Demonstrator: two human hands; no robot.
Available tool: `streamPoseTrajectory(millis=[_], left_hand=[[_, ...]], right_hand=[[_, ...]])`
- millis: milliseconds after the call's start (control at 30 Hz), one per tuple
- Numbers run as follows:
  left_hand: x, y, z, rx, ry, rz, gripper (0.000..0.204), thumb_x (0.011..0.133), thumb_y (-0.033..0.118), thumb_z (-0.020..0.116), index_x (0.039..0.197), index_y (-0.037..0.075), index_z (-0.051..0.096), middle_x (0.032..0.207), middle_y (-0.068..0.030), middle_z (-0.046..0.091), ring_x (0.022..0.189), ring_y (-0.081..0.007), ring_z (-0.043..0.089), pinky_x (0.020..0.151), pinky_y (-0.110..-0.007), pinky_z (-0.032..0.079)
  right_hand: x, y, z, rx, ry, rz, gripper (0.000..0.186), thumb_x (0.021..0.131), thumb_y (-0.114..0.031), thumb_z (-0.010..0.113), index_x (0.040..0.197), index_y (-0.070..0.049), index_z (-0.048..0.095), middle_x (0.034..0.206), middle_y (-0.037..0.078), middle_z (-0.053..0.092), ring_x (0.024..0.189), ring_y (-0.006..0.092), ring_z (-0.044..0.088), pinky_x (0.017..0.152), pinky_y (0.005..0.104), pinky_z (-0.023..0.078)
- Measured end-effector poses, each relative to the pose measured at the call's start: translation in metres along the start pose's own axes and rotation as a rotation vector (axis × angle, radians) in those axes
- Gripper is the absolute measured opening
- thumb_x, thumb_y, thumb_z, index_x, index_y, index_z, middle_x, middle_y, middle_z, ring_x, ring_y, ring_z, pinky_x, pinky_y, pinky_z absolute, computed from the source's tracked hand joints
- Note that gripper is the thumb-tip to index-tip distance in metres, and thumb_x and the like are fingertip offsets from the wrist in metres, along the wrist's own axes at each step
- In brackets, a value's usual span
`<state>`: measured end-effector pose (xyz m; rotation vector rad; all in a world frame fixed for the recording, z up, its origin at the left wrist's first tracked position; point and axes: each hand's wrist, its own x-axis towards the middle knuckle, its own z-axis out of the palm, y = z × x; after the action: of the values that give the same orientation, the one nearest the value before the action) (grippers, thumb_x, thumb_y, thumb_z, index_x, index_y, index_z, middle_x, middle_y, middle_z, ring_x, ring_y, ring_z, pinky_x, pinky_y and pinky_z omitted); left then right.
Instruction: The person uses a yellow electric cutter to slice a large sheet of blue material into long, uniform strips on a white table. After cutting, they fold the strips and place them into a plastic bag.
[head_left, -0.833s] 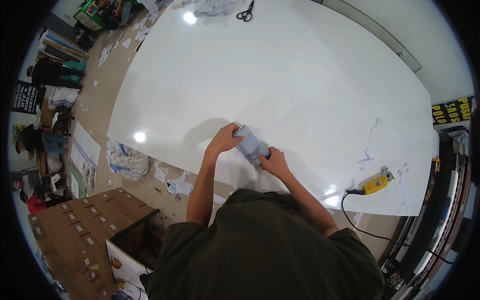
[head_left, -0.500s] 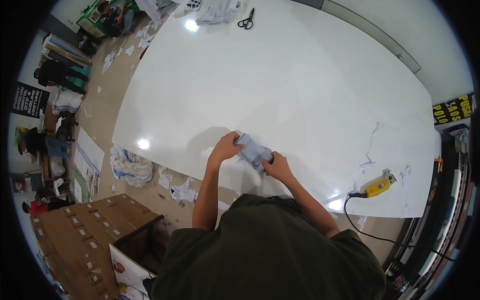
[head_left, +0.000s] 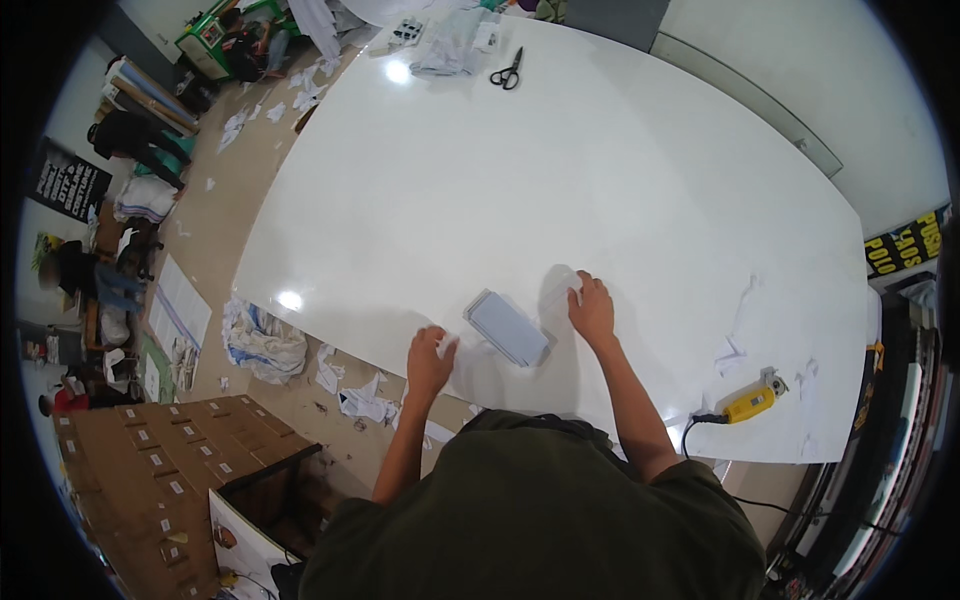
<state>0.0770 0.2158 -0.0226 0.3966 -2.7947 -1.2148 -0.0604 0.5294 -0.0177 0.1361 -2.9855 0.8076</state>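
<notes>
A neat stack of light grey-blue fabric pieces (head_left: 508,328) lies slantwise on the white table (head_left: 480,200), close to my body. To its left, my left hand (head_left: 430,362) is apart from it, fingers bent and spread from the thumb. A pale patch shows between that thumb and the fingers; whether it is a scrap or bare table I cannot make out. My right hand (head_left: 593,308) is to the right of the stack and a little farther away, its fingers apart and low over the table.
Black scissors (head_left: 508,72) and a bagged pile of grey cloth (head_left: 447,45) lie at the far edge. A yellow corded cutter (head_left: 750,403) is at the right, beside thin white scraps (head_left: 732,352). Brown cartons (head_left: 180,450) stand at lower left. Several people are beyond the table.
Both hands have let go of the grey-blue stack, which now lies flat. My left hand has moved left and nearer to me; my right hand has moved right and away. The view has shifted slightly.
</notes>
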Motion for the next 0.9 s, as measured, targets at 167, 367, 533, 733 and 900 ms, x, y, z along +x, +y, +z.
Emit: streamPoseTrajectory(millis=[167, 367, 533, 733, 900], left_hand=[[-0.038, 0.009, 0.002, 0.219, 0.072, 0.165, 0.029, 0.082, 0.015, 0.079, 0.105, 0.006, 0.063, 0.117, -0.0141, 0.058, 0.108, -0.0365, 0.054, 0.089, -0.047, 0.043], [-0.037, -0.003, 0.005, 0.209, -0.007, 0.077, 0.02, 0.089, 0.015, 0.072, 0.1, 0.003, 0.06, 0.102, -0.016, 0.063, 0.096, -0.036, 0.058, 0.082, -0.047, 0.045], [-0.036, 0.008, -0.015, -0.192, -0.116, -0.152, 0.02, 0.096, 0.017, 0.067, 0.1, -0.001, 0.057, 0.079, -0.0184, 0.065, 0.072, -0.0336, 0.063, 0.068, -0.042, 0.05], [-0.034, 0.017, -0.024, -0.371, -0.096, -0.242, 0.019, 0.097, 0.014, 0.066, 0.101, -0.002, 0.055, 0.082, -0.0123, 0.066, 0.072, -0.0168, 0.063, 0.069, -0.033, 0.051], [-0.028, 0.026, -0.023, -0.455, -0.093, -0.164, 0.019, 0.098, 0.013, 0.065, 0.103, -0.002, 0.055, 0.087, -0.0118, 0.067, 0.077, -0.0172, 0.065, 0.072, -0.032, 0.053]], right_hand=[[0.014, 0.017, 0.008, -0.038, -0.032, -0.083, 0.018, 0.091, -0.014, 0.067, 0.106, -0.005, 0.065, 0.095, 0.015, 0.064, 0.096, 0.0341, 0.063, 0.08, 0.0476, 0.051], [0.022, 0.038, 0.016, 0.248, -0.034, -0.066, 0.01, 0.094, -0.011, 0.063, 0.096, -0.001, 0.064, 0.09, 0.017, 0.067, 0.078, 0.0321, 0.068, 0.07, 0.0414, 0.053], [0.017, 0.011, -0.005, 0.547, -0.136, 0.138, 0.013, 0.095, -0.01, 0.063, 0.1, 0.002, 0.065, 0.093, 0.011, 0.072, 0.082, 0.0182, 0.07, 0.071, 0.0327, 0.054], [0.013, -0.007, -0.016, 1.068, -0.232, 0.366, 0.009, 0.096, -0.01, 0.065, 0.099, -0.001, 0.063, 0.091, 0.006, 0.068, 0.083, 0.0167, 0.069, 0.073, 0.0299, 0.054], [0.004, -0.03, -0.015, 1.221, -0.324, 0.268, 0.01, 0.095, -0.007, 0.066, 0.103, -0.001, 0.063, 0.091, 0.006, 0.067, 0.086, 0.016, 0.068, 0.075, 0.0301, 0.055]])
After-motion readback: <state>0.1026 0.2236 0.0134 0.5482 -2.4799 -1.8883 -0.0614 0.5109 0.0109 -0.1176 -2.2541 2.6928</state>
